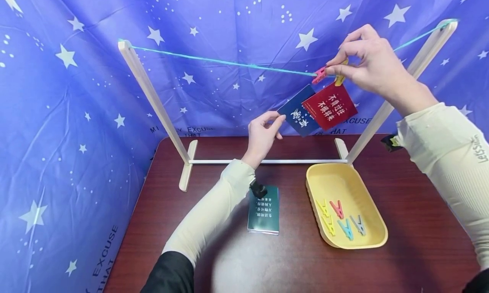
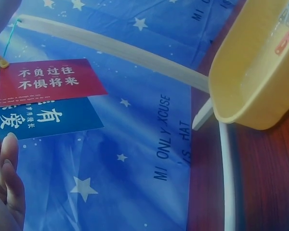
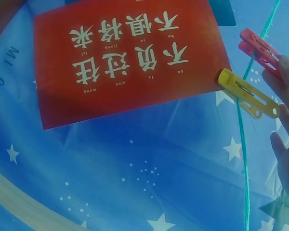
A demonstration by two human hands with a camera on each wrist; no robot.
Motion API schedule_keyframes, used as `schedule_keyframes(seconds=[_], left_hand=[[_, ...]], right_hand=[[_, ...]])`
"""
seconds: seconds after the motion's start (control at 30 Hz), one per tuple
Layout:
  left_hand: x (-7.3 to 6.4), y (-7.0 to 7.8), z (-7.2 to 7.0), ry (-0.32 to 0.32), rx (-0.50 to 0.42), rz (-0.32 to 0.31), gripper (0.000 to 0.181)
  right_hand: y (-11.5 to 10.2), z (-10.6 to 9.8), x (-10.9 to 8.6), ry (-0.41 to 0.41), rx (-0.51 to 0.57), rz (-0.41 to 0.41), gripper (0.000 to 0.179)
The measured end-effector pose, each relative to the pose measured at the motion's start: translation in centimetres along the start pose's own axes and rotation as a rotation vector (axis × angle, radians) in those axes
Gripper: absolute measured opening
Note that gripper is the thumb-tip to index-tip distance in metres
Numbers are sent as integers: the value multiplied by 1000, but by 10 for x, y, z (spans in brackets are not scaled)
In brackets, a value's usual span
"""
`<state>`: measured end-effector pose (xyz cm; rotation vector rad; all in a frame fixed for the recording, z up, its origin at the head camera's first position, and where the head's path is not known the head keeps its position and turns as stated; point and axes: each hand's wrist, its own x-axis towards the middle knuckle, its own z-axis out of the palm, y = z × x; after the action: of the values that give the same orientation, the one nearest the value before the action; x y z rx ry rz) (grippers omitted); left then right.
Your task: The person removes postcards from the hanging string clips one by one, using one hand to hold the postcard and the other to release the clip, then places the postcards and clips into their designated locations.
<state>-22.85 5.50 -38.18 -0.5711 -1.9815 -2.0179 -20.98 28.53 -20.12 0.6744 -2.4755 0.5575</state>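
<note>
My left hand [image 1: 262, 133] pinches the lower left edge of a dark blue card [image 1: 296, 114] with white characters, holding it tilted under a turquoise cord [image 1: 229, 63]. Between the thumb and fingers of my right hand [image 1: 372, 66] is a pink clothespin [image 1: 320, 75], its jaws at the cord in the right wrist view. Beside it, a yellow clothespin [image 3: 248, 94] clips a red card [image 1: 330, 106] to the cord by a corner. The red card overlaps part of the blue card, hiding its right side.
A wooden stand has a left post [image 1: 153, 97] and a right post [image 1: 405, 89], joined low by a white rod [image 1: 290, 161]. On the table [image 1: 160, 242] are a stack of green-topped cards [image 1: 263, 216] and a yellow tray [image 1: 347, 176] with several clothespins. A starry blue curtain hangs behind.
</note>
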Motion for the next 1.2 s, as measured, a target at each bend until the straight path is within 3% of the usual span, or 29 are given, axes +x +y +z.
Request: schedule_keyframes(seconds=[0.67, 1.2], left_hand=[[-4, -4, -8, 54, -10, 3, 14], [-6, -9, -9, 46, 17, 13, 14]], right_hand=[[0, -2, -1, 90, 13, -16, 10], [-1, 1, -11, 193, 33, -53, 18]])
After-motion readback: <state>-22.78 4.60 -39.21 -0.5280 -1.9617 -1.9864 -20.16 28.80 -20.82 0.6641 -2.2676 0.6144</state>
